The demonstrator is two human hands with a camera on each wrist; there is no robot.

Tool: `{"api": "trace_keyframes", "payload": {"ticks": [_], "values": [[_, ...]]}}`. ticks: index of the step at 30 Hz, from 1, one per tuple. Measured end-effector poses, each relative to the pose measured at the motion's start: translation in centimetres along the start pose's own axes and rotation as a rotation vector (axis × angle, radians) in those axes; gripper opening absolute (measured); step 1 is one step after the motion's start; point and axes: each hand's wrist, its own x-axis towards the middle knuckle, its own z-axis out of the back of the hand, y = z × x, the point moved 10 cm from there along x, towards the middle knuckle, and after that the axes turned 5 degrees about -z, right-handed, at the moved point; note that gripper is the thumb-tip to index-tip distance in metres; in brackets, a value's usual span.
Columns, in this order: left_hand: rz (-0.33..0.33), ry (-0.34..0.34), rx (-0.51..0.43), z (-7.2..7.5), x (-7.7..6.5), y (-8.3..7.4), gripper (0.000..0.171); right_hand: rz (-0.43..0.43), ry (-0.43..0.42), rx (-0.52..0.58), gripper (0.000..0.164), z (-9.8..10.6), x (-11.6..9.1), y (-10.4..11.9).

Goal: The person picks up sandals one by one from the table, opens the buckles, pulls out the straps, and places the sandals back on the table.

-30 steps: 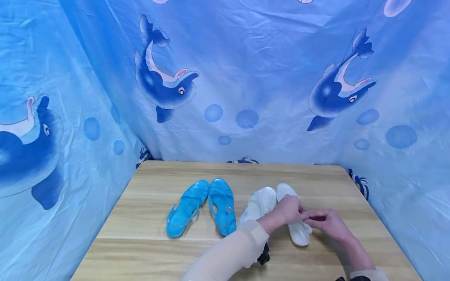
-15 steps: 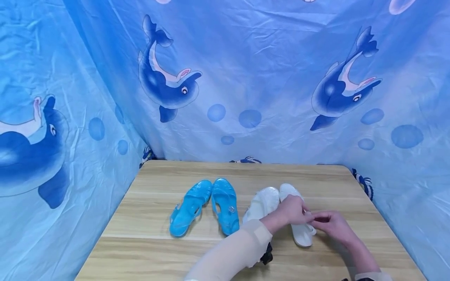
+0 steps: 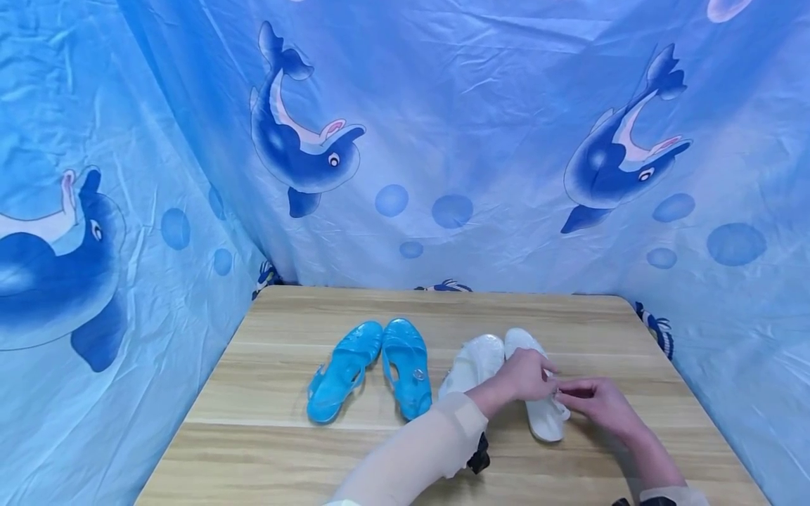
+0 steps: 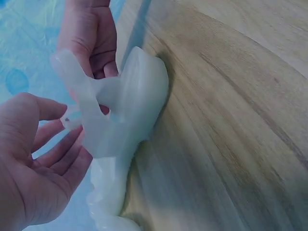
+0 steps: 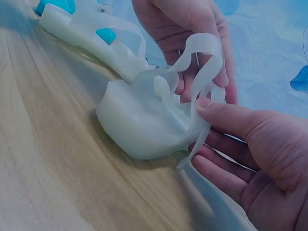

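Observation:
At the right of the head view, a white jelly sandal (image 3: 545,422) lies sole-down on the table. My left hand (image 3: 526,374) reaches across it from the left, and my right hand (image 3: 601,406) comes in from its right side. In the left wrist view, the left hand's thumb and fingers pinch the end of the ankle strap (image 4: 73,118), where a small hole or buckle shows. The right wrist view has my right thumb and fingers gripping the looped strap (image 5: 206,45) above the heel. The exact fastening is partly covered by fingers.
A second white sandal (image 3: 471,362) lies left of the first, partly behind my left forearm. Two blue jelly sandals (image 3: 338,379) rest farther left on the wooden table (image 3: 285,457). A blue dolphin-printed curtain (image 3: 405,140) encloses the back and sides.
The whole head view has shifted slightly. Both hands stay at the white sandal's strap, with only small finger movements; the sandals keep their places.

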Motion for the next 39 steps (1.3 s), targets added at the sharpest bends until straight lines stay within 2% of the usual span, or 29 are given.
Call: {"api": "trace_keyframes", "payload": {"ticks": [2,8,21,28,35,39], "values": [[-0.015,0.017,0.028,0.0,0.0,-0.4,0.023,0.003,0.003,0.001,0.033,0.0,-0.1,0.3],[-0.03,0.032,0.091,-0.1,0.0,-0.7,0.011,0.005,0.007,0.029,0.033,-0.1,-0.4,0.6],[-0.017,-0.025,0.003,0.0,-0.3,-0.1,0.011,0.015,0.003,0.081,0.033,-0.3,-0.4,0.4],[-0.019,-0.009,0.076,0.0,-0.2,-0.3,0.009,0.021,-0.011,0.068,0.035,-0.2,-0.1,0.3],[0.0,-0.036,-0.011,0.2,-0.3,0.2,0.01,0.03,-0.001,0.075,0.035,-0.2,-0.1,0.3],[0.003,-0.018,0.04,0.1,-0.1,0.2,0.015,0.018,0.003,0.07,0.034,-0.2,-0.1,0.3]]}}
